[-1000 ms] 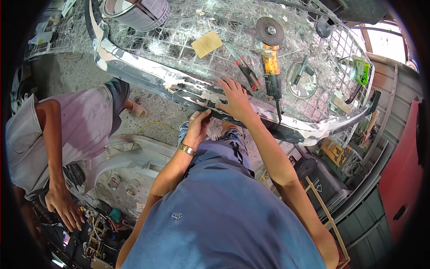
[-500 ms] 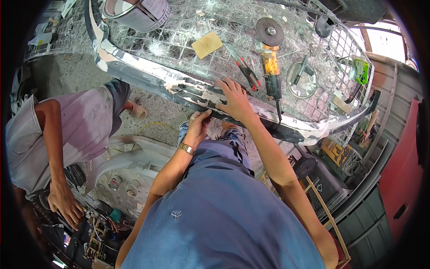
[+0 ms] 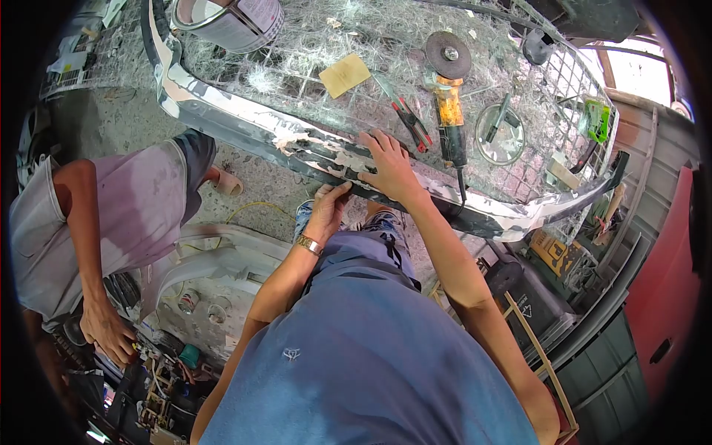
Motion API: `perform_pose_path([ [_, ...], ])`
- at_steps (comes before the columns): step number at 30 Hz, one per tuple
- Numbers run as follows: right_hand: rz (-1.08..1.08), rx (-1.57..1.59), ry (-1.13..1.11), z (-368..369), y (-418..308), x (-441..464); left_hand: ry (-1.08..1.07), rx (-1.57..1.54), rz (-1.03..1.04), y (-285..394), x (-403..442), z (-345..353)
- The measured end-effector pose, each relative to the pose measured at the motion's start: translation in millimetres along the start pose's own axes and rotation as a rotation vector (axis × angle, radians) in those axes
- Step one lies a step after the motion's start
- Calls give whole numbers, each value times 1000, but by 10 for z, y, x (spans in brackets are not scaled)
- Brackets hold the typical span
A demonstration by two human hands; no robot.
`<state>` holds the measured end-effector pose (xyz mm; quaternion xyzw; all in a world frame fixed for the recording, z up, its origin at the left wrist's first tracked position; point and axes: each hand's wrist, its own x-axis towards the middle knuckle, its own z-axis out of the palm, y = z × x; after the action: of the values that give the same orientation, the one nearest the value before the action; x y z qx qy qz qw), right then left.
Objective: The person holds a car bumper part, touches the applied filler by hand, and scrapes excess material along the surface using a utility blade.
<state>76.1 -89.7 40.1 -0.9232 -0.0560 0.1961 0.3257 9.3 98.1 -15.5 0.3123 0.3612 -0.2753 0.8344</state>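
A long curved car bumper (image 3: 245, 113), patched with white filler and dark paint, runs across the wire-mesh table in front of me. Its near edge is pinched by my left hand (image 3: 326, 211), thumb on top and the other fingers curled at the lower side, partly hidden. My right hand (image 3: 391, 169) lies on the bumper's upper face with its fingers spread. Beyond it are a red-and-black hand tool (image 3: 411, 123) and an angle grinder (image 3: 449, 107) with a worn disc. A yellowish sandpaper piece (image 3: 345, 76) lies farther back.
A paint can (image 3: 239, 24) stands at the back left; a round clear lid (image 3: 500, 133) and a green object (image 3: 597, 119) lie at right. A co-worker's hand (image 3: 108, 330) hangs at left. Another pale panel (image 3: 215, 259) is on the floor; a wooden frame (image 3: 538, 348) stands at right.
My hands keep the same hold and place on the bumper. The co-worker's arm and hand at left have shifted slightly.
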Motion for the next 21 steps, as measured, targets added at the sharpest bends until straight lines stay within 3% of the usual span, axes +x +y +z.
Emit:
perform_pose_path([
  [12, 34, -44, -34, -55, -51, 3, -16, 100, -17, 77, -37, -57],
  [21, 47, -25, 8, -43, -55, -12, -55, -81, -136, 223, -106, 105],
])
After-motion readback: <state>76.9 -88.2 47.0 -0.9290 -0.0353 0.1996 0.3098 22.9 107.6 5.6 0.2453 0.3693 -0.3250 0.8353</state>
